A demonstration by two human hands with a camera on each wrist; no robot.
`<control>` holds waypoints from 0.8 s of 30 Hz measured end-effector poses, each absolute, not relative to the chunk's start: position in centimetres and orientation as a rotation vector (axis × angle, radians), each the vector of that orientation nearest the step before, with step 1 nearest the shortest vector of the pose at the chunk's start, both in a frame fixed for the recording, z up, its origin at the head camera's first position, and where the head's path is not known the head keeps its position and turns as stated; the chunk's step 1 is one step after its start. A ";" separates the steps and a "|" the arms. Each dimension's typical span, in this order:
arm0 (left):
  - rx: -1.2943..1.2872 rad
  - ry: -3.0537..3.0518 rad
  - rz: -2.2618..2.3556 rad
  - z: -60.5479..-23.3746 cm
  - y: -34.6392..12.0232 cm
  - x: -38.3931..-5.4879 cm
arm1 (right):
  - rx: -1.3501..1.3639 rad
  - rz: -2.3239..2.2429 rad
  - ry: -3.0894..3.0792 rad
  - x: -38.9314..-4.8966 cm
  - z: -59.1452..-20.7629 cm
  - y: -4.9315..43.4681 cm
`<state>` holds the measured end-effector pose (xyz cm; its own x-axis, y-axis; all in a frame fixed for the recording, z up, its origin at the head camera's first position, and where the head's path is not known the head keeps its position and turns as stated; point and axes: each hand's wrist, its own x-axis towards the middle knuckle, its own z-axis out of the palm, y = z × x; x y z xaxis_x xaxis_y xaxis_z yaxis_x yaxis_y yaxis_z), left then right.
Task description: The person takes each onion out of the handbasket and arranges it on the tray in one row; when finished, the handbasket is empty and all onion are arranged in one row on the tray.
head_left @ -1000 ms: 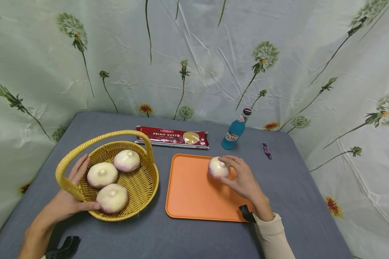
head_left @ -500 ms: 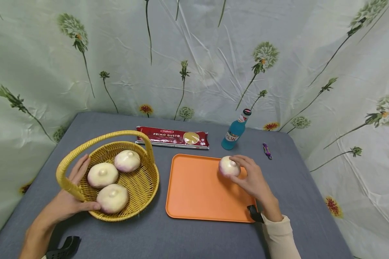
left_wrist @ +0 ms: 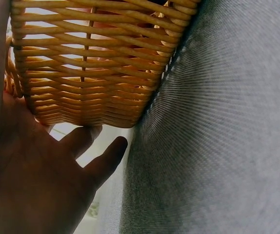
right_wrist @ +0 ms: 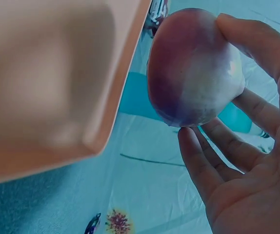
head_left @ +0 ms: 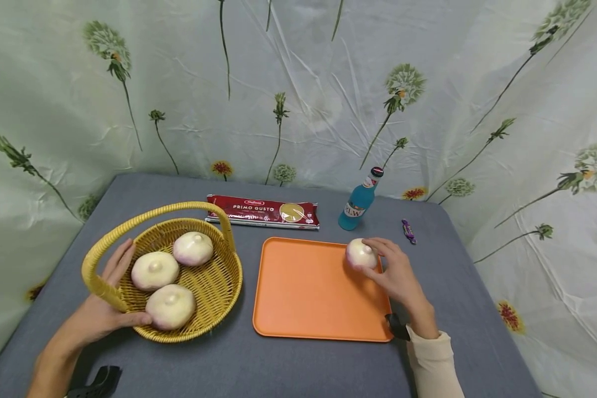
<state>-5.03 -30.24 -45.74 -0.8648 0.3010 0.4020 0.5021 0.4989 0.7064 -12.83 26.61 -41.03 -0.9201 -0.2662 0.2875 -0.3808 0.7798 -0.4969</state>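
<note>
Head view: the orange tray (head_left: pixel 308 293) lies on the grey cloth (head_left: pixel 298 370), and everything else ranges round it. To its left is the yellow basket (head_left: pixel 214 296) with three pale bulbs (head_left: pixel 155 271) in it. The left hand (head_left: pixel 97 316) grips the basket's left side, thumb over the near rim and fingers lower down the handle's side, presumably to steady it; the thumb tip sits next to the nearest of the three. Above the tray's far right corner, the right hand (head_left: pixel 397 275) pinches a fourth bulb (head_left: pixel 360 254), its nub upward. Beyond the tray's far edge are the red packet (head_left: pixel 249 211) and the blue bottle (head_left: pixel 359 204); the wrapped sweet (head_left: pixel 409 232) is past its right end, all likely left there as out of the way. Left wrist view: the palm cups the woven wall, two fingers spread near its base, perhaps as a brace; the inner grip is hidden. Right wrist view: thumb opposes fingertips across the bulb, palm well off it, a light hold that seems to suit its roundness; the tray's rim is apart from it.
</note>
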 end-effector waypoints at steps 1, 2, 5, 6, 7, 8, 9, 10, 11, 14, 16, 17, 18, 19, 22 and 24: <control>-0.685 -2.519 -1.298 -45.7 -30.2 -5.0 | 0.504 0.844 -2.771 -12.9 -41.1 26.7; -0.680 -2.522 -1.298 -45.7 -30.2 -5.0 | 0.499 0.854 -2.772 -13.0 -41.2 26.9; -0.674 -2.521 -1.297 -45.7 -30.3 -5.1 | 0.476 0.891 -2.774 -13.1 -41.4 27.2; -0.678 -2.518 -1.298 -45.7 -30.3 -5.1 | 0.470 0.899 -2.776 -13.2 -41.5 27.4; -0.679 -2.515 -1.299 -45.8 -30.3 -5.1 | 0.462 0.902 -2.780 -13.2 -41.5 27.5; -0.679 -2.514 -1.299 -45.8 -30.3 -5.1 | 0.455 0.907 -2.782 -13.2 -41.5 27.6; -0.681 -2.510 -1.296 -45.8 -30.2 -5.1 | 0.447 0.907 -2.785 -13.3 -41.6 27.7; -0.679 -2.512 -1.296 -45.8 -30.2 -5.1 | 0.442 0.906 -2.788 -13.3 -41.6 27.8; -0.677 -2.515 -1.294 -45.8 -30.2 -5.0 | 0.436 0.903 -2.792 -13.3 -41.6 27.8; -0.666 -2.523 -1.294 -45.8 -30.1 -5.0 | 0.417 0.892 -2.808 -13.4 -41.8 28.1; -0.662 -2.526 -1.299 -45.7 -30.1 -5.0 | 0.400 0.891 -2.821 -13.4 -41.8 28.2; -0.661 -2.527 -1.301 -45.7 -30.1 -5.0 | 0.391 0.893 -2.828 -13.4 -41.8 28.2; -0.661 -2.527 -1.303 -45.6 -30.1 -5.0 | 0.384 0.894 -2.835 -13.4 -41.9 28.2; -0.661 -2.528 -1.304 -45.6 -30.1 -5.0 | 0.378 0.898 -2.840 -13.4 -41.9 28.2; -0.661 -2.532 -1.297 -45.6 -30.1 -5.0 | 0.369 0.904 -2.852 -13.5 -41.9 28.2; -0.661 -2.533 -1.293 -45.6 -30.1 -5.0 | 0.368 0.902 -2.858 -13.5 -41.9 28.2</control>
